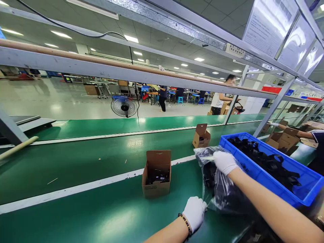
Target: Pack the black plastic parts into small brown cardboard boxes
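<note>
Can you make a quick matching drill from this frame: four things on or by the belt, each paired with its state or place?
Things
1. plastic bag
2. blue bin
3. near cardboard box
4. floor fan

States or places
A. stands on the floor beyond the belt
B. open on the belt, dark items inside
C. gripped by the left hand and right hand
D. full of black parts, by the right arm

Pairs: 1-C, 2-D, 3-B, 4-A

Two open cartons (156, 172) (201, 135); one blue bin (283, 189); one plastic bag (220, 184).
</note>
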The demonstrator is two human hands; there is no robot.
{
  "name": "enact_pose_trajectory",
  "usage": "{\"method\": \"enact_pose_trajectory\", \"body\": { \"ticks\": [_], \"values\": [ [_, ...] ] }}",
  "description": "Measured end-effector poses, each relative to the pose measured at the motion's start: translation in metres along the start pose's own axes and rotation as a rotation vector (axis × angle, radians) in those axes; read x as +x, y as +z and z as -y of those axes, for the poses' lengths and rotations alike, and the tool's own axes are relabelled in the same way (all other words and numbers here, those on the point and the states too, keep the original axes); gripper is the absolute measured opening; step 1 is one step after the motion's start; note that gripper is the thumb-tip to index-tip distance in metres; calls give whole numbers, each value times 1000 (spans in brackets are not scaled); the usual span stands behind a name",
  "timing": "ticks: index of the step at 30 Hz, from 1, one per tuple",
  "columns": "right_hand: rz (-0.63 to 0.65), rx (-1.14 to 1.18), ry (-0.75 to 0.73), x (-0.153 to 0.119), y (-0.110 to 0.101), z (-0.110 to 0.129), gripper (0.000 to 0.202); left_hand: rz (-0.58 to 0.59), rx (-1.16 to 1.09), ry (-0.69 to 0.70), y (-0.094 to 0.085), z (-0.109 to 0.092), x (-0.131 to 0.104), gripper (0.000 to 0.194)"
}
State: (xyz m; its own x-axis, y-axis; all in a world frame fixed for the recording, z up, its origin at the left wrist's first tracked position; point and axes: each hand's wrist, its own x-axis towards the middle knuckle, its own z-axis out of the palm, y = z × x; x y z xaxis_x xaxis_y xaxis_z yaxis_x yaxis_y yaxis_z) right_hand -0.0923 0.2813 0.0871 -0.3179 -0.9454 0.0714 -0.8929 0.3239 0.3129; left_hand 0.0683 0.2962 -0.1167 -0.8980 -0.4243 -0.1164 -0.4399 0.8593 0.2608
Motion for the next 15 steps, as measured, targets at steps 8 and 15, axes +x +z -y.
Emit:
{"method": "enact_pose_trajectory", "body": {
  "ticks": [8, 15],
  "values": [
    [-314, -53, 566, 2, -114, -149, 39, 11, -75, -27, -6, 3, -15, 30],
    [-121, 171, 156, -10, -70, -30, 52, 12, -169, -136, -26, 21, 13, 28]
  ]
}}
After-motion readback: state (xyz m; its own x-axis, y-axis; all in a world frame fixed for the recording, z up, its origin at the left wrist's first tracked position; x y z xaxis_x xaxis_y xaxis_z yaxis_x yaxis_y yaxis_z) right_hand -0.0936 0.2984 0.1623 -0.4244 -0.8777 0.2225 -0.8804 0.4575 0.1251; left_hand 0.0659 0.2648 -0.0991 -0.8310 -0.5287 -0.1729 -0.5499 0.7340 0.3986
